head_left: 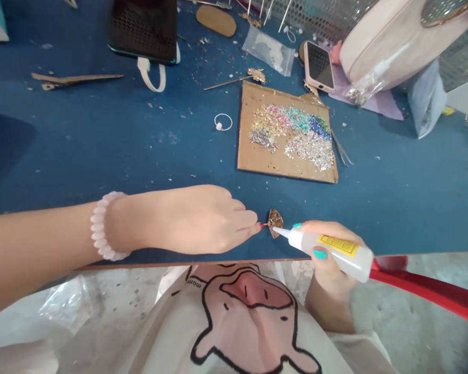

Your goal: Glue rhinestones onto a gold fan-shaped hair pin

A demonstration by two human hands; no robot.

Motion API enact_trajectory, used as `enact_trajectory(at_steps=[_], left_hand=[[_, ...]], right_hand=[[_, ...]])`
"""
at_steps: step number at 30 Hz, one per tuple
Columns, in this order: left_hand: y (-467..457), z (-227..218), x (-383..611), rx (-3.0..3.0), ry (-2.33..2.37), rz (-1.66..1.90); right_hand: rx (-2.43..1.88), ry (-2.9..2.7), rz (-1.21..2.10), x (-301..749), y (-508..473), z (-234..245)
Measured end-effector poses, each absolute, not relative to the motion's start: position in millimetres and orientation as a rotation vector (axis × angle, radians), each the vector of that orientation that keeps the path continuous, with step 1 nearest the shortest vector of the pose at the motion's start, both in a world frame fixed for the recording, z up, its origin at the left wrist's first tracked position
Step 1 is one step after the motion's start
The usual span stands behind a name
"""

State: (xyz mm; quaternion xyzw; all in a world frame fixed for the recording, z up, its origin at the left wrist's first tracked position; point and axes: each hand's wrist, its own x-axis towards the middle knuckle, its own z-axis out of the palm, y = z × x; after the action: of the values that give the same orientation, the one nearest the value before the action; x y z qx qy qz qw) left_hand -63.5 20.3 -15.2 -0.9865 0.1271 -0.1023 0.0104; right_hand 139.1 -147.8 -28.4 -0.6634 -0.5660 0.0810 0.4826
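My left hand (203,221), with a pale pink bead bracelet (103,226) on the wrist, lies closed near the table's front edge, its fingertips pinching a small gold metal ornament (275,222). My right hand (327,249), nails painted teal, grips a white glue bottle (331,248) with a yellow label. The bottle's nozzle tip touches the ornament from the right.
A cardboard sheet (253,156) with heaps of coloured rhinestones lies beyond the hands on the blue table (81,145). Further back sit a phone in a pink case (319,65), a dark phone (144,28), a small ring (223,122), a clear plastic bag (267,49) and gold hairpin sticks (234,80).
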Motion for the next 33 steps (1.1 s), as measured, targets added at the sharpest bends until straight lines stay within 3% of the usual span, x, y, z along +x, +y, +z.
enact_trajectory(at_steps=[33], left_hand=[[21.6,-14.4,-63.3,-3.215,0.374,-0.215]], right_hand=[[-1.576,-1.377,0.126,136.6,-147.1,-27.9]])
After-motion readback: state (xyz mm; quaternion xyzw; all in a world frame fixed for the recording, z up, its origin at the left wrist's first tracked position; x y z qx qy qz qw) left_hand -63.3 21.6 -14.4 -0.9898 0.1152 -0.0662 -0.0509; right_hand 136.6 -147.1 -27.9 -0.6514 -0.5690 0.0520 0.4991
